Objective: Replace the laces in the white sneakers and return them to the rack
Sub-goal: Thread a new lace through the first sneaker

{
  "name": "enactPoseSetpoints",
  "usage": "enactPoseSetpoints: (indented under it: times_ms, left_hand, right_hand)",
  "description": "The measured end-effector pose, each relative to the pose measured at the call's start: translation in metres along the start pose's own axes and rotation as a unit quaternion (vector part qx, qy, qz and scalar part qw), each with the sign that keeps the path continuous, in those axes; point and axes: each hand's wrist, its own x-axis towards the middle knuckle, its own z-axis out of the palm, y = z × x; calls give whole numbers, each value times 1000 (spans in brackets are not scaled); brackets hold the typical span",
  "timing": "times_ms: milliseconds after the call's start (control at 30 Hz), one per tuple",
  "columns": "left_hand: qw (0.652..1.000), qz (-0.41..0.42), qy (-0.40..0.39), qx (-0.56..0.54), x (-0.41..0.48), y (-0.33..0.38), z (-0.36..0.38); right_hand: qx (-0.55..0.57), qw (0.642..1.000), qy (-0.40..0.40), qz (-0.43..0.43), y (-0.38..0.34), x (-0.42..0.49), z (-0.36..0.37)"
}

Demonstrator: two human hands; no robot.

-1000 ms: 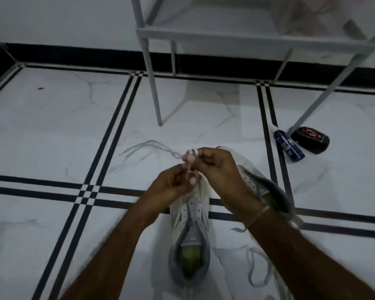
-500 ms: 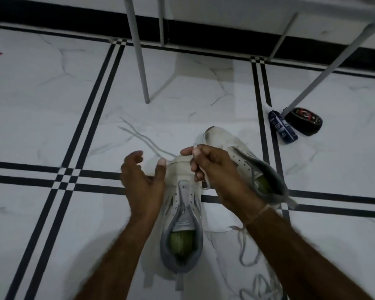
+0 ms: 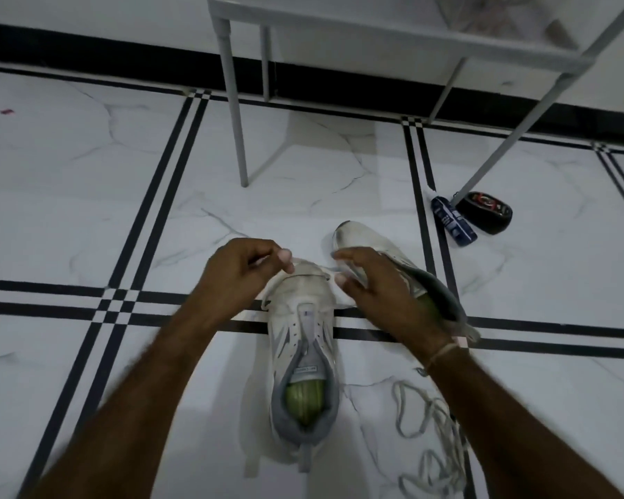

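Pinching both ends of the lace (image 3: 301, 261), your left hand (image 3: 238, 271), open a moment ago, and right hand (image 3: 375, 286) stretch it across the sneaker (image 3: 303, 318) toe, so lacing upward can probably begin.

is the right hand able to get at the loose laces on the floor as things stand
Probably yes. The loose laces lie uncovered on the floor beside the right forearm. But the right hand pinches the lace at the toe of the sneaker, so it must let go first.

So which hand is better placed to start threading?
Probably right: the right hand pinches the lace beside the front eyelets of the nearer white sneaker; the left hand holds its end over the toe.
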Motion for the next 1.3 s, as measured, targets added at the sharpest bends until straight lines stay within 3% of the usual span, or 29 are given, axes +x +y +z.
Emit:
enactPoseSetpoints:
  times_ms: [100, 167, 367, 467, 567, 633, 733, 933, 1000, 1100, 1167, 1300]
  left_hand:
    - [997, 32, -63, 26, 5, 20, 26]
    - [998, 18, -54, 35, 5, 19, 28]
    - [997, -53, -6, 56, -23, -23, -11]
    - [998, -30, -38, 38, -25, -18, 3]
    - [999, -20, -35, -8, -22, -1, 27]
    - [999, -32, -14, -4, -20, 0, 29]
    - [999, -35, -17, 19, -23, -11, 18]
    - [997, -72, 19, -2, -34, -16, 25]
    - [998, -67, 14, 1, -34, -10, 40]
    - [999, -48, 16, -7, -38, -3, 56]
    - [997, -65, 13, -50, -39, -2, 60]
    - [990, -110, 30, -81, -43, -8, 59]
  right_hand:
    - [81, 995, -7, -59, -23, -9, 12]
    - [99, 993, 5, -66, -29, -6, 16]
    - [-37, 993, 103, 46, 27, -3, -12]
    - [-105, 990, 69, -63, 3, -6, 10]
    - [30, 993, 18, -116, -24, -15, 40]
    - [73, 993, 49, -75, -16, -16, 37]
    - [-21, 992, 122, -37, 4, -15, 17]
    - [-192, 967, 167, -20, 21, -14, 21]
    - [-170, 973, 141, -66, 13, -22, 30]
    - [-28, 991, 69, -112, -2, -30, 55]
    - [16, 991, 107, -83, 1, -29, 54]
    - [-70, 986, 141, -58, 11, -26, 43]
